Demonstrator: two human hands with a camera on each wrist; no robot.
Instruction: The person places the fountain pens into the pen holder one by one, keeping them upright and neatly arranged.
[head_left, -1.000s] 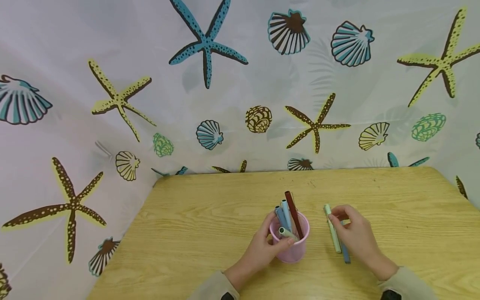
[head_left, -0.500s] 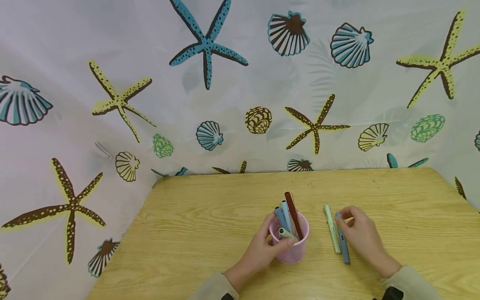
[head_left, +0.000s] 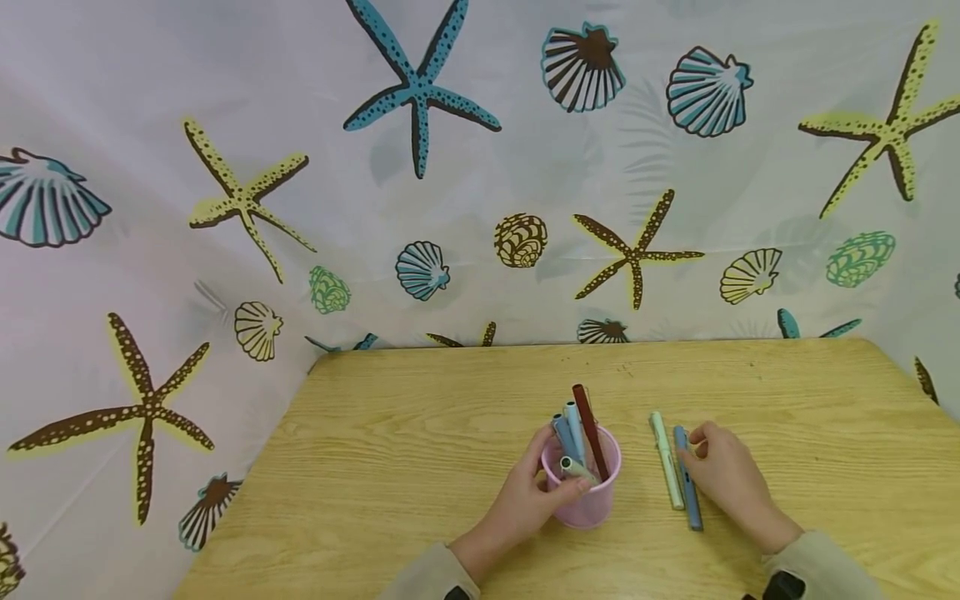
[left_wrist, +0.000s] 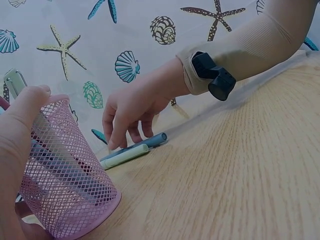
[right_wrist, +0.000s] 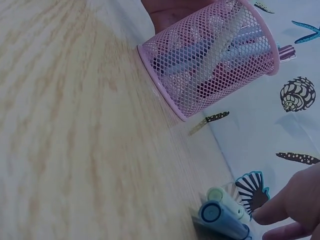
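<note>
My left hand (head_left: 517, 504) grips a pink mesh pen cup (head_left: 587, 510), with the thumb over its near rim. Several pens stand in the cup: a dark red pen (head_left: 590, 427), blue ones and a pale green one leaning low at the rim. On the table to the right, a light green pen (head_left: 667, 467) and a blue pen (head_left: 691, 500) lie side by side. My right hand (head_left: 729, 475) is beside the blue pen's far end, fingers loosely bent and fingertips right at it. In the right wrist view, thumb and finger stand apart near the pens' ends.
The wooden table (head_left: 405, 433) reaches back to a white curtain (head_left: 465, 167) printed with starfish and shells. More of the curtain hangs along the left side. A dark wrist camera (left_wrist: 215, 77) sits on the right sleeve.
My right hand has moved from the light green pen's far end rightward to the blue pen, uncovering more of both. The left hand keeps its grip on the cup.
</note>
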